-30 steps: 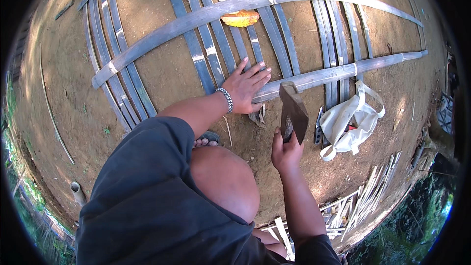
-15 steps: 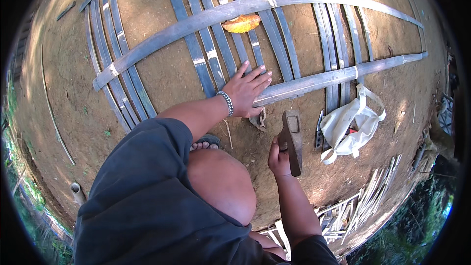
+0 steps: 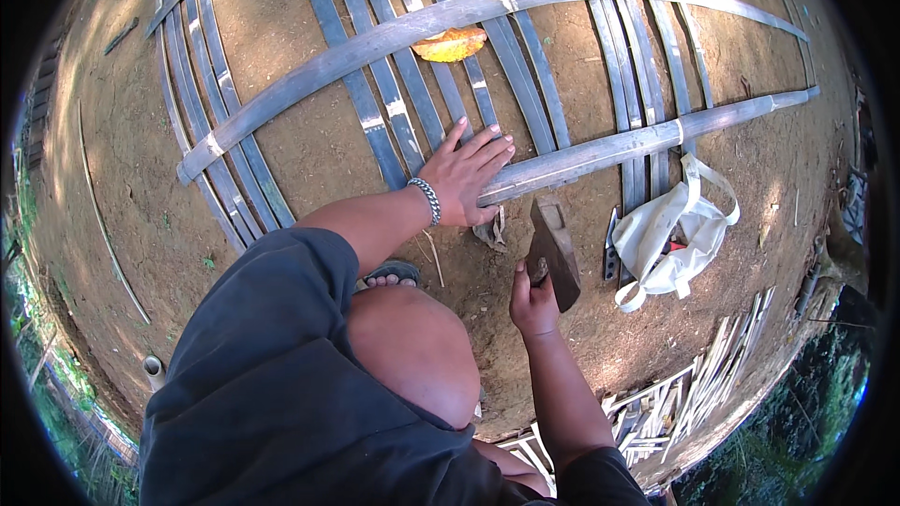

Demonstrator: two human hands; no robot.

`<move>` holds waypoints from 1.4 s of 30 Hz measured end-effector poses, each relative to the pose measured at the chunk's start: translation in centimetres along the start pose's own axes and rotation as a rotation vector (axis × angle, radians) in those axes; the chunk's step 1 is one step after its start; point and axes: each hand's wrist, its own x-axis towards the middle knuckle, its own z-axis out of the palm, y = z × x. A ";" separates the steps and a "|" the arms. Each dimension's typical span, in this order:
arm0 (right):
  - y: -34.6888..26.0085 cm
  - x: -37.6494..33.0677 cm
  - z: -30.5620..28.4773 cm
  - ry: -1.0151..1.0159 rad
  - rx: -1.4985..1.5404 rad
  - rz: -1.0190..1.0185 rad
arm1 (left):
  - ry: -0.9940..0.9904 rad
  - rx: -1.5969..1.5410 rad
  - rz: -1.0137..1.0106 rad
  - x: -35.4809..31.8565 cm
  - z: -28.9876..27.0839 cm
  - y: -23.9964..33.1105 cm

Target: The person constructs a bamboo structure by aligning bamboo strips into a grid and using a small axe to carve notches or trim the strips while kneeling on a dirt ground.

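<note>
My left hand (image 3: 461, 175), with a chain bracelet at the wrist, lies flat with fingers spread. It presses on the near end of a thick split-bamboo rail (image 3: 600, 152) and the ends of several dark bamboo slats (image 3: 385, 147) on the ground. My right hand (image 3: 534, 305) is closed round a hatchet (image 3: 557, 258), raised just right of the rail's end. Its dark, wedge-shaped head has a rectangular socket at the far end; the handle is mostly hidden under the head and fingers. Apart from the head, the rail is untouched by that hand.
A second long bamboo strip (image 3: 375, 42) crosses the slats farther off, near a yellow leaf (image 3: 451, 44). To the right, a white bag (image 3: 670, 242) sits beside a dark-handled blade (image 3: 610, 248). Thin split sticks (image 3: 717, 384) are piled at lower right. My knee (image 3: 412, 356) is close.
The hatchet has tilted in my right hand, showing more of its broad side, and its head has risen slightly. My left hand stays on the bamboo; the whole view has shifted a little.
</note>
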 end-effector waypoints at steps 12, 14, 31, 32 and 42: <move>1.3 0.1 1.1 -0.013 -0.112 0.055 | 0.093 0.014 -0.009 0.1 0.8 -0.2; 1.7 0.0 1.7 0.055 -0.049 -0.118 | 0.085 0.015 -0.011 0.1 0.7 -0.2; -1.0 2.0 2.6 -0.177 -0.127 0.378 | 0.020 0.046 -0.022 0.0 -0.3 0.2; -0.7 2.3 2.5 -0.177 -0.100 0.366 | 0.026 0.047 -0.025 0.1 -0.4 0.0; -1.0 2.6 2.3 -0.226 -0.211 0.447 | 0.102 -0.008 -0.002 0.1 0.6 -0.3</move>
